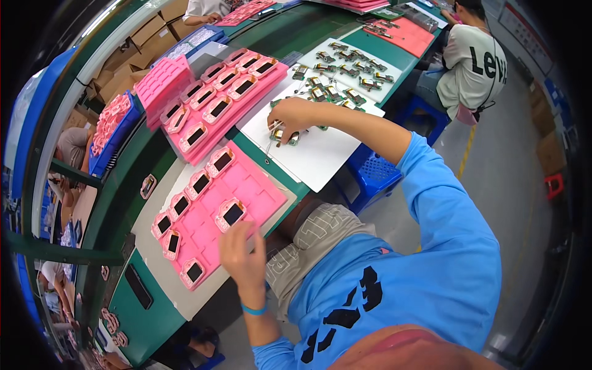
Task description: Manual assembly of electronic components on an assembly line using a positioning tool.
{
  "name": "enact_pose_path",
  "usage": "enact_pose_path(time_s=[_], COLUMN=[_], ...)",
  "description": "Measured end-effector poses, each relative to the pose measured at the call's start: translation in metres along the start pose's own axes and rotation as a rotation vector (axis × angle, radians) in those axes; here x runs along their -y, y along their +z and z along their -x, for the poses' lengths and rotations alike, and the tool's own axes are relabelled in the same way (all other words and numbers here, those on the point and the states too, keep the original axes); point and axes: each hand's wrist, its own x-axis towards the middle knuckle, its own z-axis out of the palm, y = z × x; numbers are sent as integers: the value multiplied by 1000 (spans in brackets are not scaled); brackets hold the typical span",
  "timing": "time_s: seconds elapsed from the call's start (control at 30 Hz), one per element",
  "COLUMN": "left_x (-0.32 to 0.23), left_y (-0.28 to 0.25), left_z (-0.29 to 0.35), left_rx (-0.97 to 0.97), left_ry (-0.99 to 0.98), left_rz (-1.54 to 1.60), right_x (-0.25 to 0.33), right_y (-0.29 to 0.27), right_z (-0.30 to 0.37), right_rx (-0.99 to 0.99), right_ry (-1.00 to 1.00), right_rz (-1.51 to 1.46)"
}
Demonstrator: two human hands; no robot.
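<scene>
My right hand [292, 118] reaches over a white sheet [317, 166], its fingers closed on a small green circuit board [290, 138] with thin wires trailing beside it. More circuit boards [336, 94] with batteries lie in a group just past it. My left hand [243, 256], loosely curled with thumb and fingers apart, is over the near edge of a pink slotted tray [237, 179]. Close to its fingertips sits a pink handheld device shell [230, 213] with a dark screen. Several similar shells [198, 184] stand in the tray's slots along its left side.
Stacked pink trays [231, 111] filled with shells stand beyond the tray. A conveyor with a green frame [117, 216] runs along the left, with a loose shell [148, 186] on it. A blue stool [376, 176] is by the bench; a co-worker [468, 68] sits at far right.
</scene>
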Motion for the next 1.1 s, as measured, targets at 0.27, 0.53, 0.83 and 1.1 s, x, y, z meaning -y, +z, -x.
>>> enact_pose_path(time_s=[0.27, 0.53, 0.83, 1.1], left_x=[-47, -40, -40, -24], left_y=[27, 50, 30, 17], left_z=[12, 26, 65, 70], left_rx=[344, 69, 166, 118], left_ry=[-624, -875, -915, -994], left_rz=[879, 1264, 1164, 1104], right_x=[35, 161, 197, 193], right_y=[-29, 26, 86, 85], right_z=[20, 126, 151, 153], right_rx=[-100, 58, 0, -8], right_ry=[100, 64, 115, -27], right_rz=[-762, -1067, -1501, -1048])
